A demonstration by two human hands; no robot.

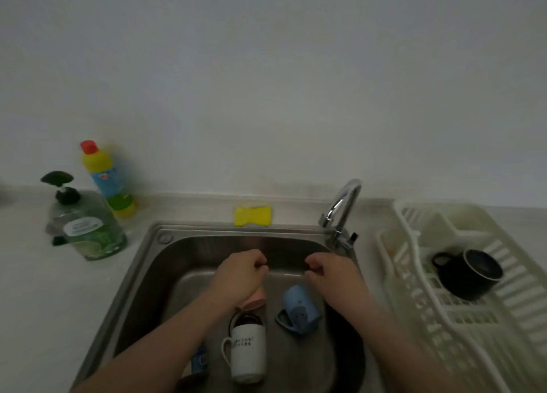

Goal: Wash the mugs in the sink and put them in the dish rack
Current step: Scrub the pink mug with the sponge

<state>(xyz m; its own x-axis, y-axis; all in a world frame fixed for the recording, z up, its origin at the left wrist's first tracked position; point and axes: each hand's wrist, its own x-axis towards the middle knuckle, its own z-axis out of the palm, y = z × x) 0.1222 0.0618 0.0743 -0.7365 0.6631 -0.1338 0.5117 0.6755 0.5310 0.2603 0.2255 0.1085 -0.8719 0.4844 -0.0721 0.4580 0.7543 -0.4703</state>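
Observation:
Both hands hover over the steel sink (139, 271). My left hand (241, 271) and my right hand (331, 272) are loosely curled, fingers bent inward, with nothing in them. Below them in the basin lie a white mug (248, 352) on its side, a light blue mug (300, 308) tipped over, and a pink mug (254, 301) partly hidden under my left wrist. Another blue object (199, 360) peeks out beneath my left forearm. A black mug (470, 271) rests on its side in the white dish rack (444, 327) to the right.
The tap (343, 212) stands at the sink's back right corner, no water seen. A yellow sponge (252, 216) sits on the back rim. A green soap pump bottle (85, 229) and a yellow bottle with red cap (108, 179) stand on the left counter.

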